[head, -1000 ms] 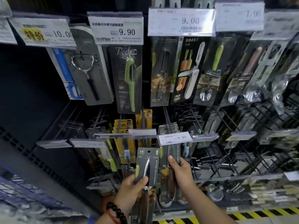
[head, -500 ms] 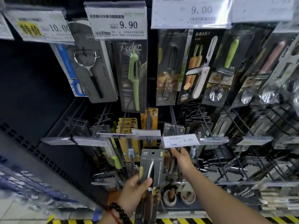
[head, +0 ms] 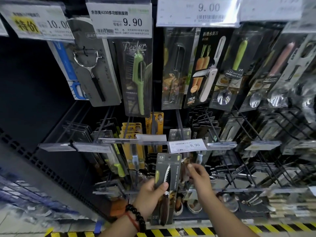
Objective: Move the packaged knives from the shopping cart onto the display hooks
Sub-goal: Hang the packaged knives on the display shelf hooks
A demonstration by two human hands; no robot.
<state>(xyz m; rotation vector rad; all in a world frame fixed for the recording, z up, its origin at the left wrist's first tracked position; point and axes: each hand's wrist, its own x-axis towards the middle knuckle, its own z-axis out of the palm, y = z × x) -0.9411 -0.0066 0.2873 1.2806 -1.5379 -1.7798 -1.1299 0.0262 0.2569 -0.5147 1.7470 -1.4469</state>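
Your left hand (head: 150, 192) grips the packaged knife (head: 166, 183) upright, thumb curled across the card's front beside the serrated blade; its hang hole sits just below the 9.90 price tag (head: 187, 145) at the front end of the lower-row display hook (head: 180, 124); your right hand (head: 199, 177) hovers just beside the card's right edge, fingers loosely curled with thumb and forefinger close together; whether they pinch anything I cannot tell; a beaded bracelet (head: 136, 216) circles your left wrist.

Dark pegboard rack (head: 34, 93) full of wire hooks (head: 179, 124), packaged peelers (head: 138, 79) along the top edge, knives (head: 131, 144) lower down.
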